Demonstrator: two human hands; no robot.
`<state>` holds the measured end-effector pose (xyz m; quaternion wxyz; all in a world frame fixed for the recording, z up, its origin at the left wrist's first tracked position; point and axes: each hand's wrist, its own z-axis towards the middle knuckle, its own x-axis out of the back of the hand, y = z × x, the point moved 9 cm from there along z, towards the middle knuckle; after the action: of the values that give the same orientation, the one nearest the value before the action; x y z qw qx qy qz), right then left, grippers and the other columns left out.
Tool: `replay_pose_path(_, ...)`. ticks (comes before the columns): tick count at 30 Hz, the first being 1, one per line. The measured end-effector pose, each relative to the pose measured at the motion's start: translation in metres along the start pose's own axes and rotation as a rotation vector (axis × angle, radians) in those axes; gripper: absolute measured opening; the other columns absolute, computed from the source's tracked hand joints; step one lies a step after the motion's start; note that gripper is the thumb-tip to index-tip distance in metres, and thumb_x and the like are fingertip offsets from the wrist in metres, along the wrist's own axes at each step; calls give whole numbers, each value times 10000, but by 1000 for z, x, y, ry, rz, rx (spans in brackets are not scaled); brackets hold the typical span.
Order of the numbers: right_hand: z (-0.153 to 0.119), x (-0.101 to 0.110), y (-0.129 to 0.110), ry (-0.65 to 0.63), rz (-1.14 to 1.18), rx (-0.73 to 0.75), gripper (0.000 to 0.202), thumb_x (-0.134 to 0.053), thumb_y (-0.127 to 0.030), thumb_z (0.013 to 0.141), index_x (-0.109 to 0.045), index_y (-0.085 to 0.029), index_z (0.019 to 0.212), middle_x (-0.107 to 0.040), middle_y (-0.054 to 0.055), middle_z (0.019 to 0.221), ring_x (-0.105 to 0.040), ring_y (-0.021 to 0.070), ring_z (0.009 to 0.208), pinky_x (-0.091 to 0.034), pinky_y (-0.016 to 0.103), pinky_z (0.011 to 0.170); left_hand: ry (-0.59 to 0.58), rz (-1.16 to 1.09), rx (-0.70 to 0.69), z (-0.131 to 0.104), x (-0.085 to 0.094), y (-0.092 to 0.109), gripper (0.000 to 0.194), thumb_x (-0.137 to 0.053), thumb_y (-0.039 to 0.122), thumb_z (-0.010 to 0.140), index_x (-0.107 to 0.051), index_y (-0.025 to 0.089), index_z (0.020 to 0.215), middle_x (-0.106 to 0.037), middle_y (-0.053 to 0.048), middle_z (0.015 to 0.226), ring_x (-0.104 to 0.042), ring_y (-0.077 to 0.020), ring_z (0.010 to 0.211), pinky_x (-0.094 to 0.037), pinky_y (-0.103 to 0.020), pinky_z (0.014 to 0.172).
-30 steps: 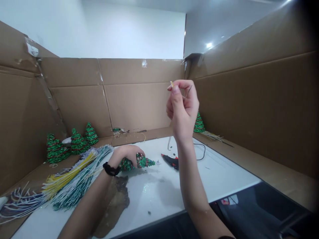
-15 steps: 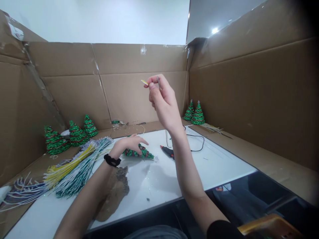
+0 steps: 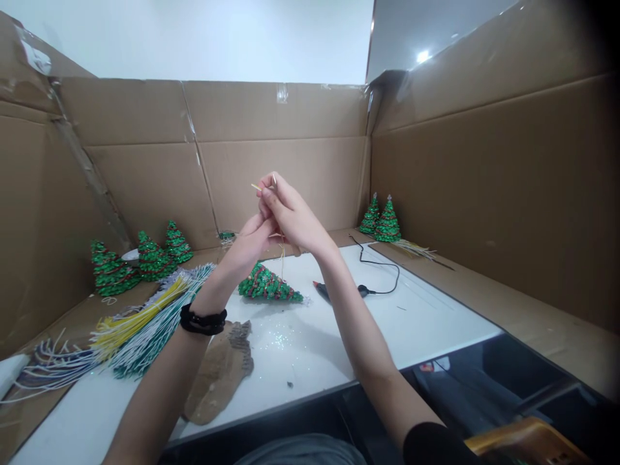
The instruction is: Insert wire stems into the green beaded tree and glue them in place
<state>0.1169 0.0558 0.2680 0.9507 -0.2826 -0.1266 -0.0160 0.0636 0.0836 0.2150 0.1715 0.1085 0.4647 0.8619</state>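
My right hand (image 3: 295,210) is raised above the table, thumb and finger pinching a thin yellow cord (image 3: 256,187) whose short end sticks out to the left. A small silvery thing shows at its fingers, too small to name. My left hand (image 3: 249,242) meets it from below, fingers together against the right hand; what they hold is hidden. From beneath the hands a yellow strand hangs toward a small green Christmas tree (image 3: 268,284) with red garland. The tree lies on its side, its silver star tip (image 3: 306,301) pointing right.
Bundles of yellow, white and green cords (image 3: 145,323) lie at left. Several finished trees (image 3: 155,255) stand behind them, two more (image 3: 387,223) at back right. A glue gun (image 3: 322,292) with black cable lies right of centre. A cardboard scrap (image 3: 217,381) is in front; cardboard walls (image 3: 281,116) surround the table.
My left hand has risen from the lying tree to meet my right hand. My right hand has come down and left, still pinching the yellow cord.
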Motion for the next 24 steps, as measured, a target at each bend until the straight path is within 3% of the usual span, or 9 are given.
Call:
replay_pose_path(5, 1, 3, 0, 106, -21, 34, 146, -416, -327, 924, -468, -240, 818, -483, -2, 695, -471, 133, 630, -446, 255, 559, 59, -54, 16, 0, 3, -6, 199, -495, 344, 875, -574, 182, 961, -449, 43, 583, -400, -53, 485, -348, -178, 455)
replay_pose_path(11, 6, 20, 4, 260, 2, 79, 159, -311, -284, 960, -446, -239, 889, -482, 2, 757, -510, 119, 705, -470, 271, 703, -81, 119, -11, -2, -7, -7, 132, -565, 304, 826, -582, 179, 863, -520, 8, 722, -458, -65, 597, -356, -190, 506)
replay_pose_path(15, 4, 15, 7, 196, 34, 3, 149, -343, -327, 954, -460, -235, 968, -495, 3, 774, -500, 102, 695, -456, 222, 653, -21, 109, -62, -3, -6, 2, 192, -556, 305, 829, -573, 188, 980, -519, 5, 729, -437, -71, 576, -348, -203, 499)
replay_pose_path(19, -4, -1, 14, 38, 69, -52, 259, -393, -459, 915, -497, -224, 884, -493, -8, 748, -475, 90, 593, -428, 205, 518, 94, 95, -80, -3, 5, 10, 217, -487, 316, 869, -569, 185, 1022, -503, 9, 691, -429, -77, 561, -348, -209, 500)
replay_pose_path(24, -21, 5, 23, 8, 65, -9, 279, -423, -458, 901, -526, -199, 907, -517, -15, 751, -470, 70, 596, -422, 206, 579, 92, 148, -59, -3, 9, 8, 165, -489, 288, 860, -565, 178, 957, -529, 3, 682, -461, -86, 592, -330, -208, 514)
